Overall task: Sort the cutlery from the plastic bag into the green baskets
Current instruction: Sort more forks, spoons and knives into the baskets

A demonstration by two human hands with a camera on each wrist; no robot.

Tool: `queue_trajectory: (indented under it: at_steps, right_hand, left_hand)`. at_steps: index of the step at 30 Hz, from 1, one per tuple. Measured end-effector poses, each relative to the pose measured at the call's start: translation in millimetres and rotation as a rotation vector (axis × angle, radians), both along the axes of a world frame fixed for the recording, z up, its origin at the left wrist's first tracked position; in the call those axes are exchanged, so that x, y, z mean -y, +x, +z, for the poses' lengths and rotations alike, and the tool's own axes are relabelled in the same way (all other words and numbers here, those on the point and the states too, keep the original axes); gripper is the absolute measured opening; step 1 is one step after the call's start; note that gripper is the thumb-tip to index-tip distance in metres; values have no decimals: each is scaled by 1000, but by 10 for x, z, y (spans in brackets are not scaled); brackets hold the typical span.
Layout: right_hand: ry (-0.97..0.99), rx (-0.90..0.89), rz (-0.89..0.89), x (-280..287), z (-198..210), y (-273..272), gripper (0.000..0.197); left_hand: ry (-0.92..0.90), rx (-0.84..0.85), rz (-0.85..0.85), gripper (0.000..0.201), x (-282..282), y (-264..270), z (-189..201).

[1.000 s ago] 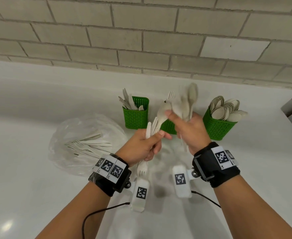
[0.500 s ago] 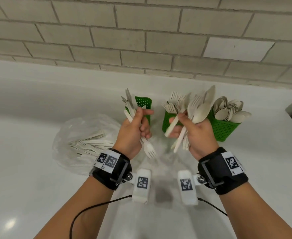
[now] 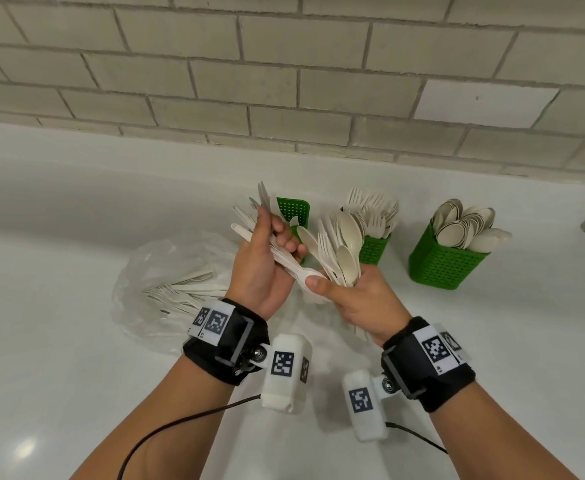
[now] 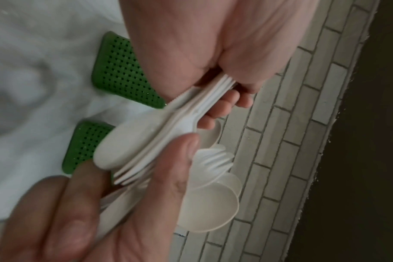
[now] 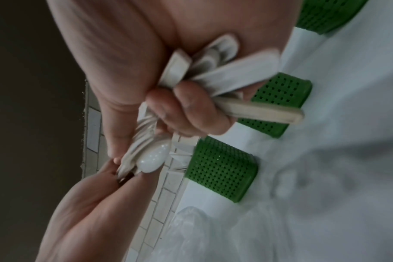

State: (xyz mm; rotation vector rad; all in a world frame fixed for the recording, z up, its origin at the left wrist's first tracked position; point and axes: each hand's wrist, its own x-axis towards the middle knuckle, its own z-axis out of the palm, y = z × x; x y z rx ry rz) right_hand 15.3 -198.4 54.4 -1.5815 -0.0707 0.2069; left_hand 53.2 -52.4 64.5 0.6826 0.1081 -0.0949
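two fists meet above the counter: the left hand point(image 3: 261, 268) grips a slanted sheaf of cutlery point(image 3: 286, 259), the right hand point(image 3: 363, 299) clutches upright spoons and forks point(image 3: 341, 251). green baskets point(image 3: 445, 259) stand just beyond, plastic bag point(image 3: 166, 292) lies left.

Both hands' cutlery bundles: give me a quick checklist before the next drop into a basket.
1. Left hand grips its bundle of pale plastic cutlery: ok.
2. Right hand grips its mixed forks and spoons: ok.
3. Right bundle one type only: not ok.
4. Green perforated spoon basket upright, reachable: ok.
5. Green fork basket has room: cannot tell.
6. Clear plastic bag emptied: not ok, cutlery inside.
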Motion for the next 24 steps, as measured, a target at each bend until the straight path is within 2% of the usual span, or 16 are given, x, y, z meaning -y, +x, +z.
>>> queue_trajectory:
  at_steps: [4, 8, 12, 14, 16, 18, 20, 24]
  right_hand:
    - [-23, -5, -28, 77, -1, 39, 8]
    - [-47, -11, -51, 134, -20, 45, 23]
    - [-60, -35, -91, 226, 11, 82, 12]
    - [-90, -26, -98, 288, 15, 103, 17]
    - [-121, -6, -76, 343, 16, 107, 16]
    - [-123, 3, -54, 392, 1, 108, 12]
    - [-136, 4, -41, 452, -18, 104, 15]
    - [-262, 19, 5, 548, -33, 90, 13]
  left_hand:
    - [-3, 5, -20, 34, -31, -6, 8]
    - [57, 13, -1, 18, -92, 13, 15]
    - [171, -18, 76, 10, -165, 44, 19]
    - [235, -31, 110, 23, -209, 74, 10]
    - [379, -23, 121, 37, -244, 107, 1]
    - [583, 41, 53, 40, -270, 125, -8]
    - [842, 151, -42, 40, -317, 137, -12]
    - [1370, 299, -386, 55, -501, 125, 59]
